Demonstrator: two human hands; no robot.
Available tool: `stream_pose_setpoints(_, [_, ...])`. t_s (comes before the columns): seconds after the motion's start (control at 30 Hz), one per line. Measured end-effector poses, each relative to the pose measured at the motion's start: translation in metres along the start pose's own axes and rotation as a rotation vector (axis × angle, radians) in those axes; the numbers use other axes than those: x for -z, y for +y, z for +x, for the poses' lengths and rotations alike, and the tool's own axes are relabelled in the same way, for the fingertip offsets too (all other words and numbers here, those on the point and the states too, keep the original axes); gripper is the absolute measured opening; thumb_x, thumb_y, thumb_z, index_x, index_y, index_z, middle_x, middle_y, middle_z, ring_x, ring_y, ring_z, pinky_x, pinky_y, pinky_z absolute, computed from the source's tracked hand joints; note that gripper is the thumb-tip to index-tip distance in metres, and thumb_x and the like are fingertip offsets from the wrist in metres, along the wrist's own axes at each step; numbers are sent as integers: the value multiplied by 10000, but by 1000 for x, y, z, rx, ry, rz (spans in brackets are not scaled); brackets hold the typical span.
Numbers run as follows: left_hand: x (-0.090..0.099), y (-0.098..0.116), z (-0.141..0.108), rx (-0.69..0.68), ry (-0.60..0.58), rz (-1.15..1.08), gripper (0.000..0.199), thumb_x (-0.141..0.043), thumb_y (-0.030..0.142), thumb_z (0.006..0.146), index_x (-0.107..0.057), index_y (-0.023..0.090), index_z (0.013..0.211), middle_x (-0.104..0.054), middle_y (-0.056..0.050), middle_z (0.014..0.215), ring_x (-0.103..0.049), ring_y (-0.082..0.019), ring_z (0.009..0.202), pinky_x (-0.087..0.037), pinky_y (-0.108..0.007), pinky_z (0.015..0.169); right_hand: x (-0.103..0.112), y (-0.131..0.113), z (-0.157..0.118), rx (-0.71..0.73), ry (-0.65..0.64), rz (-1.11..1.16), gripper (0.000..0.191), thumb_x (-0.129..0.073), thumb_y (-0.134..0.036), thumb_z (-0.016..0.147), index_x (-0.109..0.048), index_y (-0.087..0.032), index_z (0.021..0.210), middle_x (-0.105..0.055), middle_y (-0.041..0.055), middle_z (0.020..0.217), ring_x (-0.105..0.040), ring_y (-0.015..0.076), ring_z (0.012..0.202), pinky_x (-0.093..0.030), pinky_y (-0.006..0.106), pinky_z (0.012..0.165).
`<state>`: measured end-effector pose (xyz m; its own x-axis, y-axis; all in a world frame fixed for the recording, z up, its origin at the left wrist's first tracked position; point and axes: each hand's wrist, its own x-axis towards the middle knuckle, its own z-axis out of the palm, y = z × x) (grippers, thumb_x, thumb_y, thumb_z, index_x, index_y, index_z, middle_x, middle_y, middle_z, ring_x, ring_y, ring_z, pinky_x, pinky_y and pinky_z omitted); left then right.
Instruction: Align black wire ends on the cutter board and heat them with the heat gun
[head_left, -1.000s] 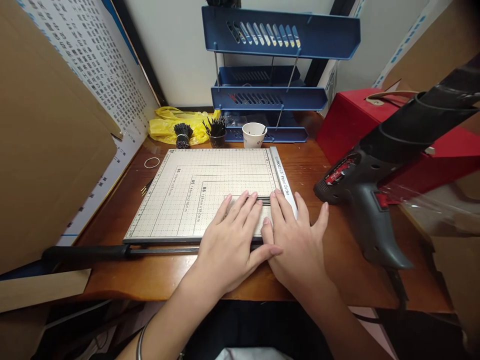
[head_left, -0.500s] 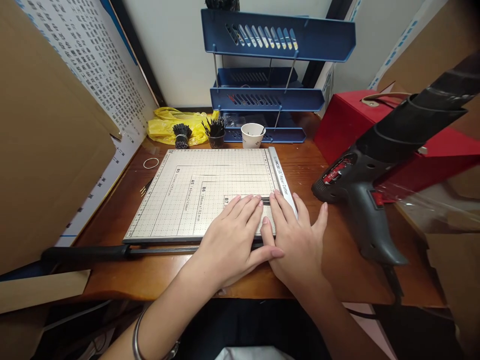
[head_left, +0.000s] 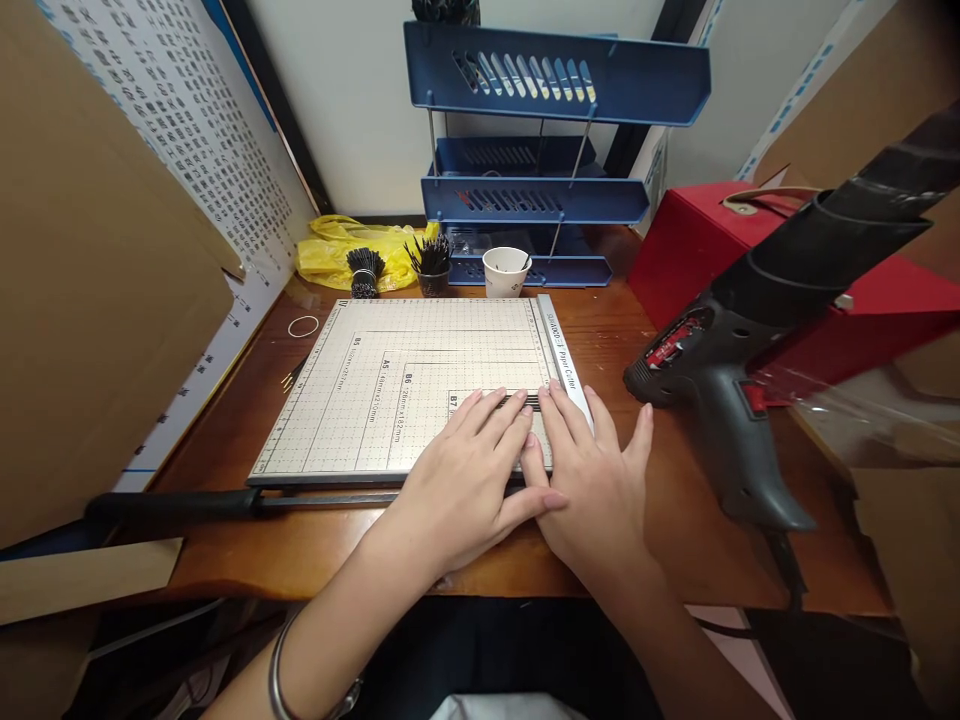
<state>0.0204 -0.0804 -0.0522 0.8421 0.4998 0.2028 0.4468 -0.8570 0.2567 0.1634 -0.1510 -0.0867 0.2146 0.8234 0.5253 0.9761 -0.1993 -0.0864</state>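
Flat on the paper cutter (head_left: 375,390), near its front right corner, lie several thin black strips (head_left: 532,402), partly covered by my fingers. My left hand (head_left: 469,475) presses on them with its fingers stretched out, its thumb reaching over to the other hand. Beside it, my right hand (head_left: 592,480) rests with spread fingers over the strips' right end and the cutter's metal edge strip (head_left: 568,365). Along the front of the board runs the cutter's blade arm, with its black handle (head_left: 176,504) at the left.
At the right are a heat gun (head_left: 739,400) and a red box (head_left: 690,235). Behind the board stand a white paper cup (head_left: 506,272), a cup of black strips (head_left: 433,270), a tied black bundle (head_left: 365,275), a yellow bag (head_left: 330,250) and a blue rack (head_left: 532,200).
My left fingers have shifted slightly on the strips, and more of the black strips shows between them. My right hand has hardly moved.
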Motion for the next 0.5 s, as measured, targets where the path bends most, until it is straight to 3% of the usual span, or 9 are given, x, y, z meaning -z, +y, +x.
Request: stream_pose_setpoints(0.5, [4,-2,0,-25,-11,-39,856,-325,742,997,-423,90,1543,-422,-158,1625,-328,-337,1542,-276,-540,1272,3,-1,2,-17,-35,16,453,-427,-324,1038,-598,-153,1422,-596,35,1485,-500,346,1390,-120,699,1226])
